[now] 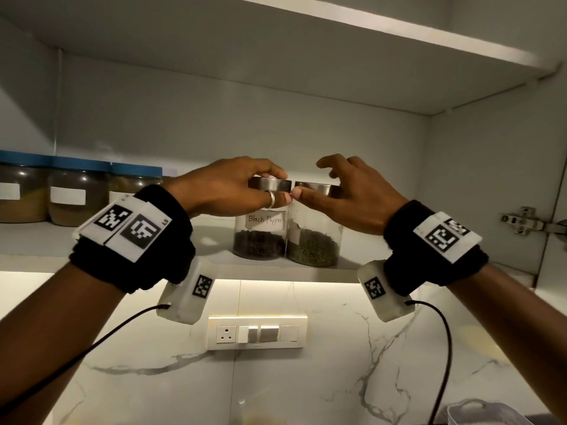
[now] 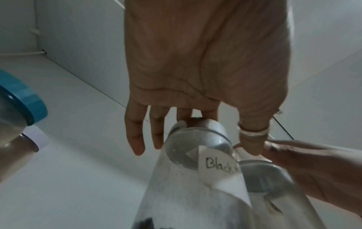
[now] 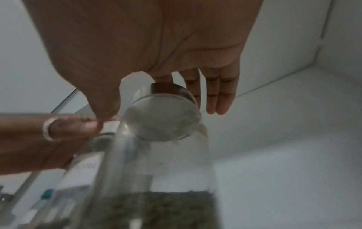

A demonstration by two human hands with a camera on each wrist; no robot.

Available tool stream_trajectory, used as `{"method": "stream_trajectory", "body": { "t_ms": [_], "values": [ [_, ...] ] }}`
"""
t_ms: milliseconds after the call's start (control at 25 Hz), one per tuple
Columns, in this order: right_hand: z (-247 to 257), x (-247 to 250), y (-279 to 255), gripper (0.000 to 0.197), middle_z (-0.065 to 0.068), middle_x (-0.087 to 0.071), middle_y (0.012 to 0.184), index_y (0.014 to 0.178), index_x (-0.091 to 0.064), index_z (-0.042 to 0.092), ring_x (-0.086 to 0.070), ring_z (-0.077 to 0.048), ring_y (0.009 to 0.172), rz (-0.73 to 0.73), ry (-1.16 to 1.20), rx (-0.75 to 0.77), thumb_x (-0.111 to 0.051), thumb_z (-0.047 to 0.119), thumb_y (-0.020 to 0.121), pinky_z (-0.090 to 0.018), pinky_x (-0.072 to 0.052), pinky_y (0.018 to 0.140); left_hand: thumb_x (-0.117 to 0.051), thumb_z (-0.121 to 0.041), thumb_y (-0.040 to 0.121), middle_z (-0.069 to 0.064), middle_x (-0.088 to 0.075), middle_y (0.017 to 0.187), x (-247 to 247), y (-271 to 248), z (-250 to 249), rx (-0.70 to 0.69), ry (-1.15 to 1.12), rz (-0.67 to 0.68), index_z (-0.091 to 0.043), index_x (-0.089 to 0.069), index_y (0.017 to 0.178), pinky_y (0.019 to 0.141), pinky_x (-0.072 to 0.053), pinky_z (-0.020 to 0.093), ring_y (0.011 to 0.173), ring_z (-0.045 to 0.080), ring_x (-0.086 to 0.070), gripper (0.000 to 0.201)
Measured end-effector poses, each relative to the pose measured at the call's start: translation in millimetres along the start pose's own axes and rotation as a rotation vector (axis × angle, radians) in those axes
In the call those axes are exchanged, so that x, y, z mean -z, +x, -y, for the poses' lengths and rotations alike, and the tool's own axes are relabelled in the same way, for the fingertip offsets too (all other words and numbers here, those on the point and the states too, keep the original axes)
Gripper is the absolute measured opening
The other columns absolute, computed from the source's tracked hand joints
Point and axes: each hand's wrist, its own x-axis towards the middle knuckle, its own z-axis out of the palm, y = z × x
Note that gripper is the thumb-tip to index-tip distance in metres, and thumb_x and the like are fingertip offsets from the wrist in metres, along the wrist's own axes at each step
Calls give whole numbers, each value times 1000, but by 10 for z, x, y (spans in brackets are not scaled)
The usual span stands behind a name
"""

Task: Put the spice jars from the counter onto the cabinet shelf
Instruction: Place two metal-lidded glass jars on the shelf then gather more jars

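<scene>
**A:** Going left to right: three blue-lid jars point(image 1: 76, 194) sit at the far left of the shelf point(image 1: 214, 262), well apart from the action. Then your left hand point(image 1: 233, 188), then the pepper jar point(image 1: 260, 228), then the green herb jar point(image 1: 313, 237) touching it, then your right hand point(image 1: 352, 194). Both jars stand upright near the shelf's front edge.

**B:** What's each grip doing?

**A:** Your left grip is curled over the pepper jar's metal lid point(image 1: 271, 185), fingertips on top and thumb against the rim, so it has hold of it. Your right grip is looser: fingers spread and lifted over the herb jar's lid point(image 1: 316, 190), thumb laid along its front. The right wrist view shows fingers behind the lid, but I'd call that touching, not gripping.

**B:** How will they handle?

**A:** Clear, stiff, smooth walls, glass by the look of it, so slippery and breakable. Each is maybe a third full, so probably light and a bit top-heavy. I can't tell whether the lids screw on or just sit there, so I wouldn't lift by them. If you nudge the jars further back, take the body below the lid, and go easy because they can clink together.
</scene>
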Motion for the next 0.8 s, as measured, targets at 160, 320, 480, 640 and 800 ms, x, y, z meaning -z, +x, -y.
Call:
{"method": "stream_trajectory", "body": {
  "t_ms": [160,320,480,640,800],
  "values": [
    [-25,5,11,56,0,-56,118,133,-49,25,-56,-18,106,54,105,-4,-53,59,89,-32,-47,86,-63,-51,85,-11,-57,127,-13,34,-17,-9,37,-72,-43,-57,122,82,-40,27,105,10,-52,38],
    [-64,53,-39,61,1,-48,136,139,-46,27,-54,-15,114,84,139,14,-51,62,88,-32,-45,91,-65,-48,85,-13,-59,126,34,44,-11,4,27,-24,-43,-58,121,81,-39,27,106,9,-52,37],
    [-23,-9,-46,62,-2,-48,122,130,-51,25,-55,-17,102,-7,-19,26,-53,66,84,-30,-48,84,-64,-47,86,-13,-59,123,5,35,-18,-7,21,-45,-41,-58,121,81,-42,27,104,10,-54,36],
    [-9,40,-27,42,-2,-58,121,133,-51,21,-56,-16,102,82,111,66,-54,39,95,-24,-41,77,-62,-47,88,-10,-60,122,-10,4,-26,-30,67,-47,-40,-56,122,85,-48,31,105,13,-57,36],
    [-10,135,-85,49,0,-53,139,143,-42,23,-53,-12,113,135,94,95,-50,38,97,-25,-38,87,-59,-47,89,-10,-60,126,26,-9,-64,-27,125,-8,-39,-53,127,85,-45,29,106,12,-56,39]
  ]
}}
